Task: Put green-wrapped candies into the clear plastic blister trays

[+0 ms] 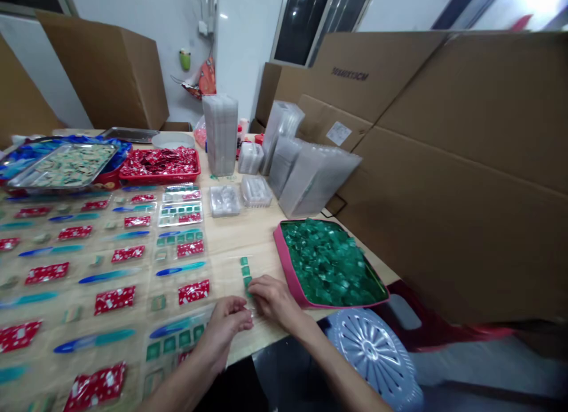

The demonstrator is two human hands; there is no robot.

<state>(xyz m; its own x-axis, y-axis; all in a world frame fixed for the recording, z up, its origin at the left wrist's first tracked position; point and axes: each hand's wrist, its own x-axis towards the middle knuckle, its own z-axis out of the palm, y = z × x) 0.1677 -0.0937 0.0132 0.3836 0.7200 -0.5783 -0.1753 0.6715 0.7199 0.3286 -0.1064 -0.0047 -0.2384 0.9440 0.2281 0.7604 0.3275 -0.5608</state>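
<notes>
Several small green squares (245,271) stand in a short column on the table, in what looks like a clear plastic tray. My right hand (276,299) is at the near end of that column, its fingertips closed on a green square partly hidden under them. Just left of it is my left hand (226,326), fingers loosely curled and thumb apart, with nothing visible in it. A pink-rimmed tray (290,270) heaped with green wrapped squares (328,261) lies right of my right hand.
Left of my hands are rows of clear packs with blue pens (181,269) and red packets (194,292). Stacked clear plastic trays (220,134) stand behind. A red tray (160,178) holds more packets. Cardboard (444,163) borders the right; a grey-blue stool (373,353) is below.
</notes>
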